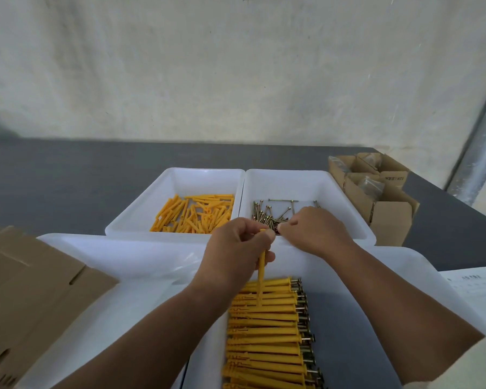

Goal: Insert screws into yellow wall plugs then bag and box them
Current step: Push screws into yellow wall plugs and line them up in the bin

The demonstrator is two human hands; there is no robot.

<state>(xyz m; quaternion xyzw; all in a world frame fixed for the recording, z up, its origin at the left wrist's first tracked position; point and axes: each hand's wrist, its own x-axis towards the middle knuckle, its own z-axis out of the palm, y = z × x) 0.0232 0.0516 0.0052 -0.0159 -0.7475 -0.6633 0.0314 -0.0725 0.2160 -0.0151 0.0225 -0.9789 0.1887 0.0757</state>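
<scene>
Well, slim yel. plug (262, 269), near-vertical.

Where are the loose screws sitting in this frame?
Head view, right of centre: the loose screws lie in the right-hand white tray, beside the tray of yellow plugs, where the right hand reaches in.
</scene>
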